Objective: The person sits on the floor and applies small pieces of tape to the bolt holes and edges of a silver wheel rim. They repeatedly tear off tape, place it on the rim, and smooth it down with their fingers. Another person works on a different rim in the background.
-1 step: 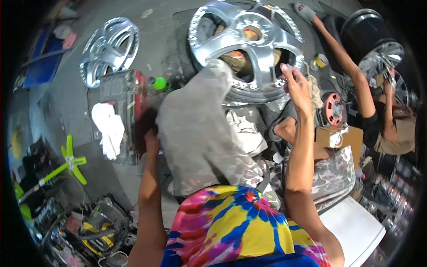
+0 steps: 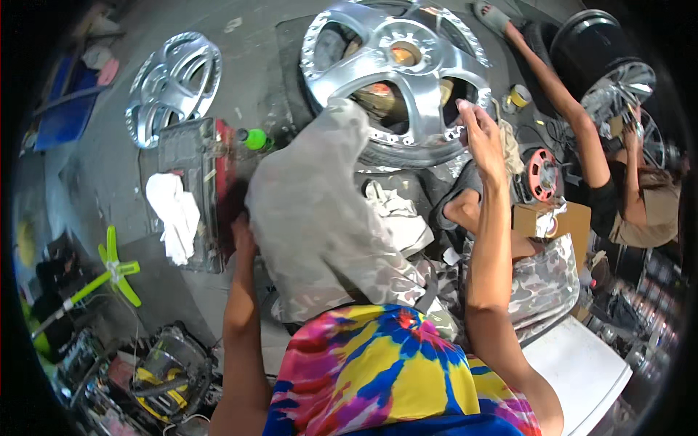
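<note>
- the big silver wheel rim is at the top middle of the frame, with a black tire showing under its lower edge.
- the right hand is up by the wheel's lower right edge. its thumb and fingers bend toward each other. i cannot tell if they pinch something small or touch the wheel.
- the left hand is left of the middle, in dark shade, just beside the red and black toolbox. i cannot tell if it grips anything.
- a white cloth lies over the toolbox's near part.
- a green-topped bottle is just right of the toolbox.
- another silver wheel rim is in the upper left.
- one knee in gray camo pants covers a bit of the big wheel.
- at the right side, another person has a hand near a shiny wheel.
</note>
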Available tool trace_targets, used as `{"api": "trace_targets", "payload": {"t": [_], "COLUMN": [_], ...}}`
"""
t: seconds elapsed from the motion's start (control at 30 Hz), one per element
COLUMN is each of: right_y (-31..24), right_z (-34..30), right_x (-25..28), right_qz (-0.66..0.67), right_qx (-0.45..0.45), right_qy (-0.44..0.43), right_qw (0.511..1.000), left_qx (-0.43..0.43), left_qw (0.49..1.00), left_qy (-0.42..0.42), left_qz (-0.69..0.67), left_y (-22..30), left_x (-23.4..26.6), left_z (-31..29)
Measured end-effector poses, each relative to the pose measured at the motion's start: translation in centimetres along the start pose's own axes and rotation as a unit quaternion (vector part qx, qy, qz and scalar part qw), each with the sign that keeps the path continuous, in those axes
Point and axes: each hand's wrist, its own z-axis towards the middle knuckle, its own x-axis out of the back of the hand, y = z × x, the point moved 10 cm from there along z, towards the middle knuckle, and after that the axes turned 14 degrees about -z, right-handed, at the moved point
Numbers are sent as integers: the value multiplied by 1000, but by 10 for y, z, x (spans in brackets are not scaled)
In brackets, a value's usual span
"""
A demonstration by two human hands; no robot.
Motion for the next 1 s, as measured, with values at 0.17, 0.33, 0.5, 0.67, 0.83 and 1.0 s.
{"api": "trace_targets", "payload": {"t": [0.17,0.33,0.5,0.67,0.83,1.0], "right_y": [17,-19,-30,-51,-39,-53], "right_z": [30,78,89,99,96,100], "right_x": [40,12,26,3,15,-3], "right_qz": [-45,-202,-345,-312,-378,-402], "right_qx": [49,186,252,300,329,338], "right_qy": [79,107,119,91,122,106], "right_qw": [995,955,896,897,857,844], "left_qx": [38,-69,27,-370,-524,-499], "left_qw": [987,985,935,883,819,827], "left_qy": [-155,-155,128,-81,-88,24], "left_qz": [-8,40,-328,-277,-216,-259], "left_y": [19,38,348,588,676,683], "left_x": [-19,41,296,355,364,371], "left_z": [23,7,117,78,65,54]}}
